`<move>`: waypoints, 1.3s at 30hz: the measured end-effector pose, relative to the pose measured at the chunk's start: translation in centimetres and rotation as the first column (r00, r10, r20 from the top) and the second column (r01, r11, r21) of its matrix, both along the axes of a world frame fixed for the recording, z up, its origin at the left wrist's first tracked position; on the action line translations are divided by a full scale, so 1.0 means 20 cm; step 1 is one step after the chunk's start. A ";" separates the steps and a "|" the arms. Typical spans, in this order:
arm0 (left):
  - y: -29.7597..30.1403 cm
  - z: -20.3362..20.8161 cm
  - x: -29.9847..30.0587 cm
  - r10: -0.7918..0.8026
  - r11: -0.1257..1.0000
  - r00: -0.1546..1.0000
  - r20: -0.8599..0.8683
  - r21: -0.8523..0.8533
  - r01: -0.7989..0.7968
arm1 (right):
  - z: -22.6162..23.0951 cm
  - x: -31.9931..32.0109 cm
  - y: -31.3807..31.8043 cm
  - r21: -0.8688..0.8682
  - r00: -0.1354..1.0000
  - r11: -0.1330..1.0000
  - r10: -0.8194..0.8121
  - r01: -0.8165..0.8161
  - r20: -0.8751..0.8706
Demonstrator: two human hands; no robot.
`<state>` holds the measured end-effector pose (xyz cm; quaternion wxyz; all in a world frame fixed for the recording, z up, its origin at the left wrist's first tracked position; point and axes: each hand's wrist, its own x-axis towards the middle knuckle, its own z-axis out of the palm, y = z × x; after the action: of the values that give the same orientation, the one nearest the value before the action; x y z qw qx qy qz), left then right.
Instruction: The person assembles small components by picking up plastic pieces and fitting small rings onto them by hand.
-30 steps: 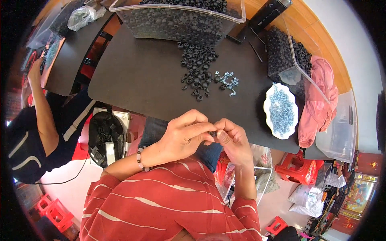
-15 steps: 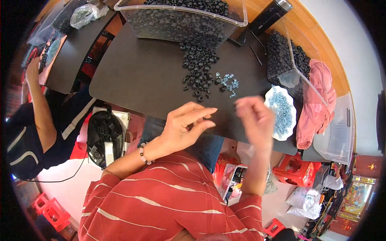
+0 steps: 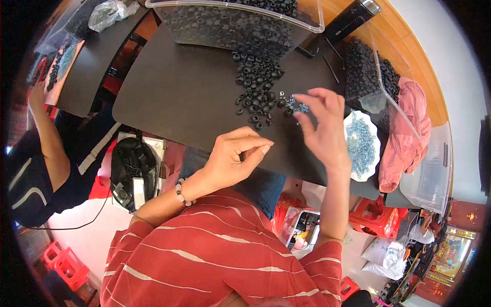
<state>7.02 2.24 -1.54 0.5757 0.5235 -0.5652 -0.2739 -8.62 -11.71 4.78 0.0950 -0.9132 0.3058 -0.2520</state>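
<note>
My left hand (image 3: 236, 156) is held in front of the table edge, thumb and fingertips pressed together in a pinch. Whatever lies between them, if anything, is too small to make out. My right hand (image 3: 324, 123) reaches over the tabletop with thumb and fingers apart, partly covering a little heap of small shiny spring-like pieces (image 3: 293, 104). To the left of that heap, small round black plastic pieces (image 3: 255, 82) with holes spread toward me from the big bin. Beside my right wrist, a white scalloped dish (image 3: 377, 146) holds many more bluish, shiny small pieces.
A clear bin (image 3: 225, 33) full of black pieces stands at the back, another bin (image 3: 378, 77) at the right. A black bottle (image 3: 353, 20), a thin dark stick (image 3: 331, 69) and a pink cloth (image 3: 409, 128) lie near. At the left, another person's arm (image 3: 50, 135) reaches over a table.
My right hand has moved away from my left, forward to the shiny heap, and its fingers have spread. The fingertips of my left hand have closed together.
</note>
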 end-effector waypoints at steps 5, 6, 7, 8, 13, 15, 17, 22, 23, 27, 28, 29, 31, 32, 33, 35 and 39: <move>0.00 0.01 0.00 -0.018 0.999 0.999 -0.046 0.040 0.020 | -0.14 0.00 0.00 -0.028 0.999 1.000 0.007 -0.008 -0.040; 0.00 0.01 0.00 -0.018 0.999 0.999 -0.047 0.043 0.020 | -0.15 0.00 -0.01 -0.031 0.999 0.999 0.012 -0.013 -0.032; 0.00 0.01 0.00 -0.013 0.999 0.999 -0.041 0.043 0.015 | -0.15 -0.01 -0.01 -0.035 1.000 0.999 0.017 -0.018 -0.025; 0.00 0.01 0.00 -0.009 0.999 0.999 -0.034 0.044 0.011 | -0.15 -0.01 0.00 -0.032 1.000 0.999 0.016 -0.017 -0.025; 0.00 0.00 0.00 -0.018 0.984 0.972 -0.234 0.170 0.059 | -0.11 0.00 0.09 0.081 0.987 0.994 0.064 -0.076 0.148; 0.00 0.00 0.00 -0.016 0.979 0.940 -0.341 0.185 0.084 | -0.09 0.00 0.15 0.045 0.981 0.993 0.104 -0.113 0.165; -0.01 0.01 0.00 -0.049 0.976 0.917 -0.396 0.177 0.129 | -0.09 0.00 0.21 0.114 0.953 0.970 0.183 -0.215 0.242; 0.02 0.01 0.00 -0.073 0.966 0.889 -0.452 0.189 0.176 | -0.16 -0.02 0.28 0.156 0.939 0.956 0.197 -0.247 0.282; 0.02 0.00 0.01 -0.089 0.965 0.891 -0.444 0.183 0.188 | -0.15 -0.02 0.28 0.168 0.941 0.953 0.201 -0.252 0.273; 0.03 0.00 0.03 -0.052 0.967 0.891 -0.451 0.201 0.158 | -0.11 -0.03 0.25 0.120 0.949 0.963 0.210 -0.243 0.235; 0.03 0.01 0.03 -0.036 0.964 0.864 -0.502 0.210 0.163 | -0.10 -0.03 0.25 0.151 0.956 0.975 0.118 -0.162 0.269; 0.03 0.01 0.04 -0.020 0.961 0.834 -0.551 0.219 0.168 | -0.12 -0.04 0.22 0.127 0.968 0.989 0.041 -0.074 0.247; 0.04 0.02 0.05 -0.029 0.960 0.825 -0.565 0.214 0.180 | -0.12 -0.09 0.17 0.064 0.971 0.992 -0.123 0.112 0.203; 0.05 0.02 0.05 -0.035 0.959 0.816 -0.577 0.211 0.191 | -0.12 -0.12 0.16 0.044 0.972 0.985 -0.170 0.165 0.160; 0.05 0.02 0.05 -0.036 0.959 0.815 -0.578 0.210 0.191 | -0.12 -0.15 0.14 0.024 0.969 0.976 -0.216 0.215 0.118; 0.05 0.02 0.04 -0.032 0.954 0.794 -0.606 0.217 0.205 | -0.14 -0.17 0.13 0.022 0.964 0.973 -0.231 0.230 0.129; 0.05 0.02 0.01 -0.036 0.954 0.800 -0.599 0.219 0.207 | -0.16 -0.16 0.13 0.067 0.973 0.979 -0.198 0.191 0.119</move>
<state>7.25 3.15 -1.10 0.6255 0.4495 -0.3483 -0.5343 -11.73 -9.07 1.49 0.1142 -0.8584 0.3940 -0.3081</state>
